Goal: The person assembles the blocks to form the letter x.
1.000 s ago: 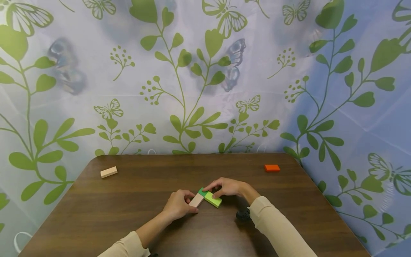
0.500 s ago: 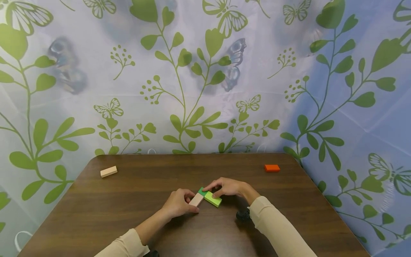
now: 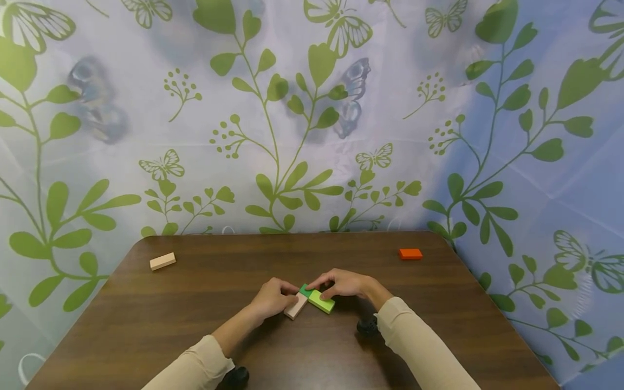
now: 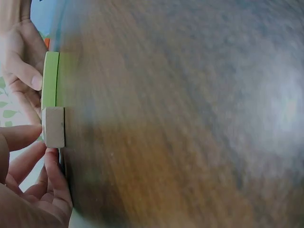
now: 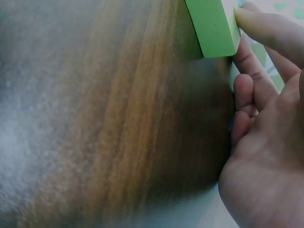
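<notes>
A pale pinkish wooden block [image 3: 295,307], a dark green block [image 3: 305,291] and a lime green block [image 3: 321,301] lie together on the table in an angled shape, the dark green one at the far corner. My left hand [image 3: 274,298] holds the pale block, its thumb on the block's left side and the index fingertip close by the dark green block. With my right hand [image 3: 345,284] I hold the lime block, thumb on its top and index finger reaching onto the dark green block. The right wrist view shows the lime block's end [image 5: 216,31] beside the thumb.
A beige block [image 3: 162,261] lies at the table's back left, and an orange-red block [image 3: 410,254] at the back right. A leaf-patterned curtain [image 3: 312,135] hangs behind the brown table [image 3: 205,292]. Dark wrist devices [image 3: 368,325] sit under the forearms.
My left hand has shifted away from me along the pale block, its thumb moving from the near end up the side and baring that end. My right hand has stayed in place.
</notes>
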Demonstrator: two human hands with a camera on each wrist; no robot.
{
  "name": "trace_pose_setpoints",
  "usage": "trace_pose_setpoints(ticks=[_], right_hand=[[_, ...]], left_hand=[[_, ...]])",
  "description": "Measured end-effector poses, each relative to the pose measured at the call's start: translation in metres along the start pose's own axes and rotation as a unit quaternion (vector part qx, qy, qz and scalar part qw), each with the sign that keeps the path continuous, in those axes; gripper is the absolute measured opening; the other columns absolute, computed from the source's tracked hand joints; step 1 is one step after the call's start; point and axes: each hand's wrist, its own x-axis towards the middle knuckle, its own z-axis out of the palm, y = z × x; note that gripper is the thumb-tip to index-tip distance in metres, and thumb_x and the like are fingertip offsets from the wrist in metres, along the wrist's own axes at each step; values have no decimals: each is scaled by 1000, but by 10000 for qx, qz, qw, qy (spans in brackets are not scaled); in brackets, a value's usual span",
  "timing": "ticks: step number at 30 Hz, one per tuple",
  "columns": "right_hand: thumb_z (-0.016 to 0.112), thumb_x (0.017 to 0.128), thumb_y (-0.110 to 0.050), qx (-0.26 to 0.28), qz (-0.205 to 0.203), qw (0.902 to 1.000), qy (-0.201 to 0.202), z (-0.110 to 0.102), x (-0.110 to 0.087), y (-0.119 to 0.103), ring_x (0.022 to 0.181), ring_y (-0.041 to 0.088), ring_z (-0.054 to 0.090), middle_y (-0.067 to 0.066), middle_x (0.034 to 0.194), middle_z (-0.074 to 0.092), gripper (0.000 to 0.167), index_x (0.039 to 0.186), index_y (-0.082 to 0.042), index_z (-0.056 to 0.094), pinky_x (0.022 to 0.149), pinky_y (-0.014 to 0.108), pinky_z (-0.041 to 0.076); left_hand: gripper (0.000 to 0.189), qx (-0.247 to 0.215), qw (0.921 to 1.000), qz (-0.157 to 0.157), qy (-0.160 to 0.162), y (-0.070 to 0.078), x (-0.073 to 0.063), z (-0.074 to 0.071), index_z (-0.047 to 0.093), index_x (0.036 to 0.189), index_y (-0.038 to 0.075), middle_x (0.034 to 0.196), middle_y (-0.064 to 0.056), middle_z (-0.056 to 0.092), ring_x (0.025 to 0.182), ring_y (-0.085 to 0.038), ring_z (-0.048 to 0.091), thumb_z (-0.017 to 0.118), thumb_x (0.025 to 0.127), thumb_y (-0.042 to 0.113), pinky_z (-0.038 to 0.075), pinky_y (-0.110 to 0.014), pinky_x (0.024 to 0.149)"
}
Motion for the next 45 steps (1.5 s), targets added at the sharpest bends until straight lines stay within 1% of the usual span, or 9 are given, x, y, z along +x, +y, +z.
trace_pose_setpoints(ticks=[7, 11, 16, 21, 26, 30, 37, 41, 45], right_hand=[[74, 96, -15, -73, 90, 9999, 120, 0, -1, -2, 114, 19, 55, -6, 130, 63, 37, 130, -30, 75, 97, 43, 46], [74, 96, -16, -41, 4, 9998, 181, 2, 1, 1, 115, 20, 55, -5, 130, 63, 36, 130, -28, 75, 98, 45, 46], [73, 97, -18, 290, -174, 9986, 396, 5, 0, 6, 118, 20, 56, -4, 133, 65, 38, 135, -24, 72, 99, 44, 47], [67, 101, -17, 873, -330, 9937, 615, 7, -3, 12, 119, 23, 58, 4, 132, 65, 42, 143, -12, 64, 99, 43, 49], [66, 102, -15, 1108, -304, 9896, 860, 4, -9, 16, 118, 24, 60, 11, 131, 65, 42, 143, -5, 62, 102, 44, 47], [67, 102, -18, 1085, -250, 9871, 1148, -2, -19, 18, 119, 26, 61, 14, 135, 64, 40, 138, -2, 65, 103, 49, 46], [68, 102, -26, 767, 23, 9862, 1470, -16, -41, 27, 115, 25, 61, 13, 138, 63, 41, 136, -4, 67, 96, 51, 48], [68, 102, -25, 605, 44, 9858, 1569, -27, -53, 32, 112, 26, 62, 13, 137, 63, 40, 136, -4, 68, 92, 47, 50], [69, 101, -24, 470, 67, 9859, 1607, -37, -62, 34, 108, 25, 63, 16, 134, 65, 41, 135, -2, 68, 88, 45, 50]], left_hand=[[22, -13, 9999, 39, 134, 2, 3, 0, 80, 111, 1, 96, -2, 68, 87, -20, 57, 77, 89, 6, 48, -32, 70], [22, -51, 9999, 28, 157, 1, 3, 0, 79, 109, 1, 90, -1, 66, 84, -19, 57, 78, 88, 6, 47, -31, 69], [24, -97, 9999, 78, 55, -3, 7, -2, 77, 113, 3, 87, -1, 63, 80, -17, 56, 78, 90, 10, 45, -31, 67], [31, -30, 9994, 317, -161, -9, 11, -6, 73, 122, 5, 98, -3, 64, 85, -19, 57, 78, 91, 12, 47, -33, 69], [31, 138, 9974, 644, -286, -14, 14, -9, 74, 123, 9, 113, -4, 67, 92, -19, 59, 78, 93, 12, 50, -36, 76], [29, 208, 9951, 819, -518, -16, 16, -11, 76, 123, 11, 116, -4, 66, 94, -20, 59, 76, 94, 13, 50, -37, 76], [32, 708, 9838, 1374, -912, -17, 19, -11, 75, 127, 7, 118, -7, 64, 97, -20, 59, 73, 95, 9, 50, -40, 82], [31, 787, 9823, 1429, -922, -14, 20, -12, 75, 126, 5, 119, -7, 63, 100, -23, 62, 74, 95, 9, 52, -40, 83], [29, 715, 9845, 1320, -907, -12, 19, -11, 76, 123, 5, 121, -8, 62, 104, -27, 64, 75, 95, 10, 53, -42, 85]])
